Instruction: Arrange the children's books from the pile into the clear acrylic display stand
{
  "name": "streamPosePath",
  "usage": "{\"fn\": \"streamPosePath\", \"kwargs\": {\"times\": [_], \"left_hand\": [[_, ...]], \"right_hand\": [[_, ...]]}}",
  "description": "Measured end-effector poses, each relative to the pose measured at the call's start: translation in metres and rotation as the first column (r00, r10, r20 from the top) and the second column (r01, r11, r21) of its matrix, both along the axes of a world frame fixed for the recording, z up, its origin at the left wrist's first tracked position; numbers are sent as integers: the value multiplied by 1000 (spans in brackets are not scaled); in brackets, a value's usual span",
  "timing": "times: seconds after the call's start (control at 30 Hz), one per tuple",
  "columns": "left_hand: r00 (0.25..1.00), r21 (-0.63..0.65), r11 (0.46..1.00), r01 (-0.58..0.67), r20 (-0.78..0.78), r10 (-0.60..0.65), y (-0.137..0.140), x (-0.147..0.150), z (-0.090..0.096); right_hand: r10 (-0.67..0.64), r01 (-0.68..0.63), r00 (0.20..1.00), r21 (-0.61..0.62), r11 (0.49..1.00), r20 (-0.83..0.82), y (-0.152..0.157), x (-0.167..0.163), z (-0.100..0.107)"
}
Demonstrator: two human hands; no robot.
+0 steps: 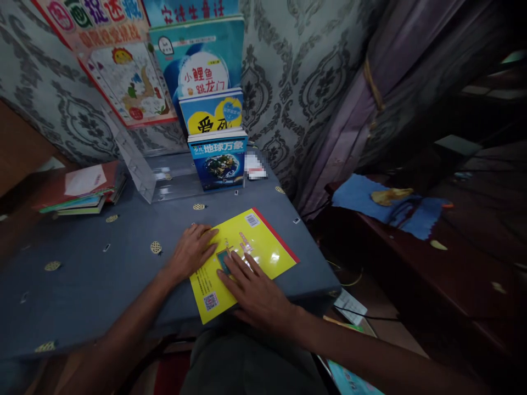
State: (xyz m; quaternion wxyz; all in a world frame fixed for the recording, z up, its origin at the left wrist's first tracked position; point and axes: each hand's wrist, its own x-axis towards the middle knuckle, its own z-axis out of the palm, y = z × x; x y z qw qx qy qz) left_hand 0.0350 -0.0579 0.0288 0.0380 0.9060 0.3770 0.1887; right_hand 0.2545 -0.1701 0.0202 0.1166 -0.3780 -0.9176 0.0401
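Note:
A yellow book (263, 241) with a red spine edge lies flat near the front of the cloth-covered table (123, 285), turned at an angle. Its barcode and QR code face up. My left hand (193, 247) rests on the book's left edge, fingers stretched out. Across the middle of the cover lies my right hand (255, 291), fingers spread and flat, its thumb partly out of sight. Behind the book, a clear plastic stand (168, 170) holds upright books, with a blue Earth-cover book (220, 162) in front.
A pile of books and papers (86, 186) lies at the table's left. A large picture book (127, 71) leans at the back by the patterned curtain. On the right, a dark red surface (379, 241) carries a blue cloth (358, 197). Books and papers (349, 307) sit lower down, beside a cable.

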Motion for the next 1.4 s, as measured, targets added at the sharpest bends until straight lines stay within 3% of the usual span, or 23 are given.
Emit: {"fn": "streamPosePath", "kwargs": {"times": [0.13,0.3,0.37,0.47,0.53,0.6,0.67,0.77,0.87,0.97,1.03,1.13,1.27,1.33,1.4], "left_hand": [[995,-78,995,56,88,-49,5,-3,4],[957,-353,929,109,289,-2,13,-12,19],[933,-498,859,119,352,75,16,-18,26],[858,-706,688,165,447,252,19,-27,30],[758,-772,576,269,539,368,19,-33,31],[627,-757,532,380,633,453,20,-36,33],[501,-701,561,440,710,494,21,-36,38],[329,-579,673,461,815,476,23,-29,52],[231,-466,770,436,885,404,28,-19,68],[265,-437,825,359,895,359,32,-12,82],[323,-474,820,319,868,377,33,-11,86],[373,-564,760,323,814,446,33,-11,84],[442,-688,656,310,716,541,33,-10,60],[510,-748,598,288,648,566,35,-11,42],[589,-792,566,230,576,567,37,-13,26]], "right_hand": [[21,-21,999,10,1000,-28,-3,-15,4],[73,-75,989,-10,997,-126,4,-22,13],[81,-89,978,-33,995,-194,10,-22,18],[30,-68,946,-107,992,-324,19,-19,33],[-49,-25,895,-159,987,-444,25,-16,48],[-131,7,806,-212,977,-577,31,-13,66],[-194,7,702,-266,964,-685,38,-11,85],[-247,-24,554,-311,950,-795,52,-9,110],[-355,-92,351,-409,908,-867,69,-8,128],[-501,-224,153,-524,822,-852,91,-2,137],[-555,-283,101,-558,780,-826,108,6,136],[-594,-290,93,-593,751,-799,138,21,117],[-683,-282,111,-682,674,-722,168,34,65],[-725,-185,123,-734,654,-677,175,35,37],[-702,-32,177,-717,697,-690,181,33,13]]}}
